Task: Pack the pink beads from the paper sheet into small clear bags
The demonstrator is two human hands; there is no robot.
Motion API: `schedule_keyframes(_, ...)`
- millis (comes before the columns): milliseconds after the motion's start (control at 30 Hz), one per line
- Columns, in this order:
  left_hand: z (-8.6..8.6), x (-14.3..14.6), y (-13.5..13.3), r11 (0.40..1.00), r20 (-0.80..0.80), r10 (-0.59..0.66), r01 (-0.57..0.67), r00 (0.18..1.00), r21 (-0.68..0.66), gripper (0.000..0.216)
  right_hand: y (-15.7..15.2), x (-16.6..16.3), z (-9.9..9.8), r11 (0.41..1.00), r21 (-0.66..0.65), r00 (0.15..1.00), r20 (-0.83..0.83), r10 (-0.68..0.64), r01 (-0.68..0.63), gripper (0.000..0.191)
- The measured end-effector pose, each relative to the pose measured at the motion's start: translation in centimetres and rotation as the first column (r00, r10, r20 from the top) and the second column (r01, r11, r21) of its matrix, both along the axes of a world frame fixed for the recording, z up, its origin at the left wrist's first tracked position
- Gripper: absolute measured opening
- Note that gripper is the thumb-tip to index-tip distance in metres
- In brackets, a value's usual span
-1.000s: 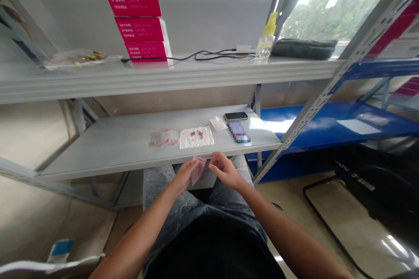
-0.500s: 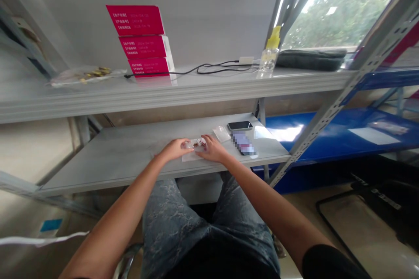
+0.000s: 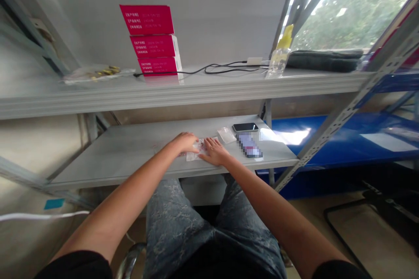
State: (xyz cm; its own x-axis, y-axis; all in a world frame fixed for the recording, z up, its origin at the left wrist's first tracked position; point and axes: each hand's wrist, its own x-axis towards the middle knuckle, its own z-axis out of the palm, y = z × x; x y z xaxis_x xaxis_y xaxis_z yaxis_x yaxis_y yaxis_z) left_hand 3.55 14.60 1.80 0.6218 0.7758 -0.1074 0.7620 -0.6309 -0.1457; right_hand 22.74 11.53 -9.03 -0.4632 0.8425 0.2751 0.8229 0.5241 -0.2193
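Note:
A small clear plastic bag (image 3: 193, 156) with reddish marks lies on the lower shelf between my hands. My right hand (image 3: 215, 151) rests flat over its right part, fingers stretched out and pointing away from me. On the left side, my left hand (image 3: 185, 142) touches the bag, thumb and fingers apart; its curved fingers partly cover that edge. What lies inside the bag is too small and covered to make out. Just right of my right hand is another clear plastic bag (image 3: 226, 135).
Two phones lie to the right, a dark-screened phone (image 3: 245, 127) behind a phone with a blurred screen (image 3: 249, 144). The upper shelf (image 3: 196, 91) overhangs, carrying stacked pink boxes (image 3: 152, 19), a cable (image 3: 216, 69), a yellow-topped bottle (image 3: 279, 54) and a bag of brass-coloured pieces (image 3: 101, 73).
Both hands have lowered the bag's contents out of sight. My right hand has gone from curled fingers to lying flat on the bag. The view has shifted slightly left.

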Motion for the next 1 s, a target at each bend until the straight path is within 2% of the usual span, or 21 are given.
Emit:
schedule_keyframes(200,0.6,0.2,0.3,0.995,-0.086,-0.057,0.064,0.995,0.073,0.049,-0.2,-0.1,0.2,1.000,-0.009,1.000,0.012,-0.011,0.011,0.094)
schedule_keyframes(367,0.6,-0.5,0.6,0.997,0.001,-0.058,0.057,0.998,0.043,0.050,0.0,0.0,0.1,1.000,0.026,0.998,-0.053,0.018,-0.017,0.084)
schedule_keyframes(467,0.4,-0.6,0.6,0.997,0.013,-0.056,0.055,0.998,0.047,0.039,0.1,0.1,0.0,0.997,0.067,0.995,-0.089,0.052,-0.046,0.075)
schedule_keyframes(600,-0.1,0.1,0.1,0.993,0.018,-0.071,0.069,0.997,0.094,0.025,0.2,0.1,-0.3,0.996,0.084,0.993,-0.111,0.045,-0.036,0.076)
schedule_keyframes(833,0.2,0.9,-0.7,0.998,0.001,-0.043,0.042,0.999,0.056,0.032,0.2,0.0,-0.3,0.996,0.078,0.993,-0.111,0.047,-0.039,0.077)
schedule_keyframes(933,0.7,0.4,-0.3,0.999,0.105,-0.028,0.025,0.994,0.027,0.034,0.2,0.0,-0.4,0.997,0.074,0.992,-0.121,0.038,-0.029,0.079)
schedule_keyframes(1000,0.8,0.1,0.1,0.998,0.294,-0.001,0.017,0.956,-0.053,0.036,0.2,0.0,-0.4,0.998,0.063,0.988,-0.146,0.039,-0.030,0.079)
